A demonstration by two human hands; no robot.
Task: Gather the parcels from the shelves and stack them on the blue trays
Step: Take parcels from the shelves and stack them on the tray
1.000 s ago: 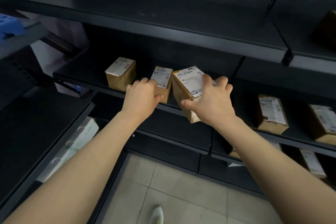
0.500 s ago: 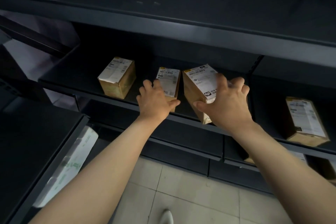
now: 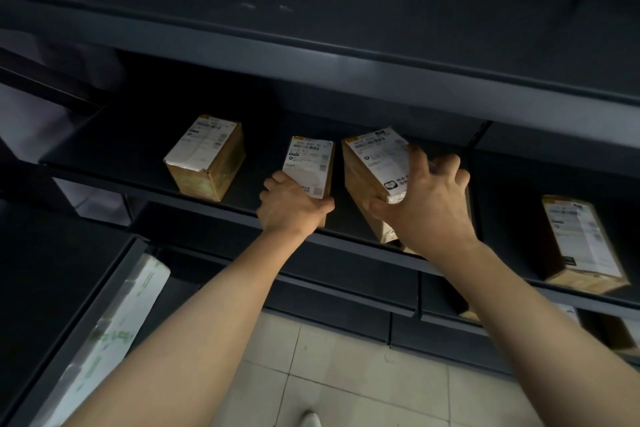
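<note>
Three brown cardboard parcels with white labels stand on the dark middle shelf. My left hand grips the narrow middle parcel at its near end, thumb on its right side. My right hand grips the larger parcel just right of it, fingers over the top and thumb on its near left corner; this parcel is tilted. A third parcel stands untouched to the left. No blue tray is in view.
Another labelled parcel sits on the neighbouring shelf section at the right. A white plastic-wrapped package lies low at the left. More parcels show dimly on the lower right shelf. Tiled floor lies below.
The view has shifted closer and slightly left along the shelf. My left hand has closed its thumb and fingers round the middle parcel. My right hand keeps its hold on the tilted parcel.
</note>
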